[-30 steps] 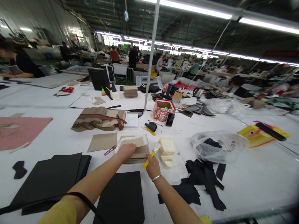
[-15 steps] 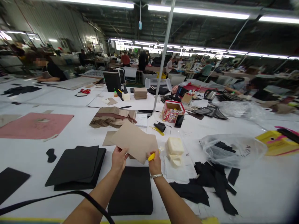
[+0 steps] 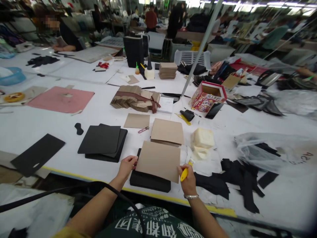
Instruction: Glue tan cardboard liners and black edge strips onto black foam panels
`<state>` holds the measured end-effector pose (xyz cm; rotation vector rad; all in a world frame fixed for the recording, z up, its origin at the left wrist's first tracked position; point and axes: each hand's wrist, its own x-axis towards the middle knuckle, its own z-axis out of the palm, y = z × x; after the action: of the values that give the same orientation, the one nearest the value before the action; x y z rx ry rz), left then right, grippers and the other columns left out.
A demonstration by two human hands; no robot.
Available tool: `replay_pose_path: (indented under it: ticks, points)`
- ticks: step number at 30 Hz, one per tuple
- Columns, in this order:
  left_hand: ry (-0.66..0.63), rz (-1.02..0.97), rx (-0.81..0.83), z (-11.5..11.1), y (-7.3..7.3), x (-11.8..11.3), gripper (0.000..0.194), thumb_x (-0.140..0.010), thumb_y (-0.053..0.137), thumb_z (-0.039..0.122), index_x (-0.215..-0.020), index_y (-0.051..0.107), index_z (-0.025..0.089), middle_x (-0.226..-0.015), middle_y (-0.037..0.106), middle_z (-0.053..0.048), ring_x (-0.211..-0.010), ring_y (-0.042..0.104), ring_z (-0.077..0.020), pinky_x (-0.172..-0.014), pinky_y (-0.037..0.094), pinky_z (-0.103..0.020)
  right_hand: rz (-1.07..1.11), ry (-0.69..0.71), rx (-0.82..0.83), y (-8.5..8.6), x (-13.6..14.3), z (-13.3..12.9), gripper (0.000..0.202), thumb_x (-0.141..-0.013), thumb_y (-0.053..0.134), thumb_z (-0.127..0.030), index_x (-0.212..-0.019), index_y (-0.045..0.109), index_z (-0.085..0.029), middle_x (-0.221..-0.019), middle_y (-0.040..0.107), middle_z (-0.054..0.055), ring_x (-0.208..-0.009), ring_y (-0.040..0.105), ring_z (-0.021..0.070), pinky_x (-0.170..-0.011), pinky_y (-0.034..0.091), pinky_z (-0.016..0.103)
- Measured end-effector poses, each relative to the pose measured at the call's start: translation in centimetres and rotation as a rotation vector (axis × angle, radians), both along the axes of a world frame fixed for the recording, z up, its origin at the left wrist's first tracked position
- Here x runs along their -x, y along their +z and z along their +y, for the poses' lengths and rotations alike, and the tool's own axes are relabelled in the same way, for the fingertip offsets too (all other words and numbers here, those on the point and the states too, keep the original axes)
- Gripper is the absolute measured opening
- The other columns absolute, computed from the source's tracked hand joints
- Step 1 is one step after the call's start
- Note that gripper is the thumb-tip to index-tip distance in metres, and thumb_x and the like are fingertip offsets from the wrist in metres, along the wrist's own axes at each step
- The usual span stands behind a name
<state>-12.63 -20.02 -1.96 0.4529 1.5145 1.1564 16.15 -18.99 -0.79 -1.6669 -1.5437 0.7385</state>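
Between my hands a beige cardboard sheet (image 3: 159, 158) lies slightly askew over a stack of black sheets (image 3: 150, 182) near the table's front edge. My left hand (image 3: 127, 168) is closed in a pinch at the sheet's left edge. At its right edge my right hand (image 3: 188, 181) is closed on the sheet and also holds a yellow-handled brush (image 3: 184, 174), its head pointing away from me. Just beyond is a stack of beige cardboard sheets (image 3: 167, 130). Small pink-handled thread snips (image 3: 143, 129) lie beside that stack.
Another black stack (image 3: 101, 140) sits to the left. A cream plastic container (image 3: 202, 138) and black fabric scraps (image 3: 237, 181) are on the right, near a clear plastic bag (image 3: 267, 148). A pole (image 3: 201, 48) rises behind; a black strap (image 3: 116, 195) crosses my left arm.
My hands have brought the beige sheet from above the beige stack back toward me, over the black stack. The view has tilted down and shifted left.
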Motion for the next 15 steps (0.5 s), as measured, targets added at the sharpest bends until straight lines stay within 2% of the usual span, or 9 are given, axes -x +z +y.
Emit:
replay_pose_path:
  ticks: [3,6,10,15]
  points:
    - [-0.080,0.164,0.082,-1.9,-2.1,-0.1,0.032,-0.060,0.065,0.039,-0.076,0.061,0.012,-0.059,0.056,0.000,-0.056,0.053,-0.0117,-0.051,0.044,-0.023,-0.131,0.060,0.108,-2.8,0.2,-1.5,0.027,-0.080,0.042,-0.046,-0.084,0.046,-0.019,-0.074,0.057,0.003,-0.060,0.053,0.0147,-0.058,0.038,0.026]
    - [-0.104,0.318,0.104,-2.5,-3.3,0.0,0.033,-0.061,0.062,0.040,-0.081,0.063,0.013,-0.065,0.061,-0.002,-0.061,0.056,-0.0151,-0.057,0.044,-0.025,-0.207,0.111,0.120,-4.8,0.9,-1.7,0.027,-0.083,0.036,-0.044,-0.084,0.046,-0.019,-0.071,0.057,0.003,-0.057,0.054,0.0157,-0.057,0.038,0.026]
    - [-0.231,0.543,0.085,-2.1,-3.8,0.6,0.029,-0.069,0.053,0.041,-0.072,0.064,0.015,-0.072,0.065,-0.004,-0.070,0.058,-0.0186,-0.063,0.042,-0.026,-0.285,0.139,0.109,-6.2,1.6,-1.1,0.026,-0.083,0.036,-0.041,-0.086,0.047,-0.019,-0.070,0.057,0.002,-0.057,0.054,0.0154,-0.056,0.037,0.026]
    - [-0.381,0.821,0.044,-1.1,-4.3,1.4,0.029,-0.075,0.045,0.039,-0.064,0.060,0.016,-0.067,0.062,-0.003,-0.065,0.054,-0.0152,-0.061,0.036,-0.025,-0.339,0.153,0.118,-7.2,1.8,-1.1,0.025,-0.083,0.036,-0.040,-0.086,0.048,-0.018,-0.067,0.055,0.002,-0.055,0.053,0.0156,-0.053,0.035,0.025]
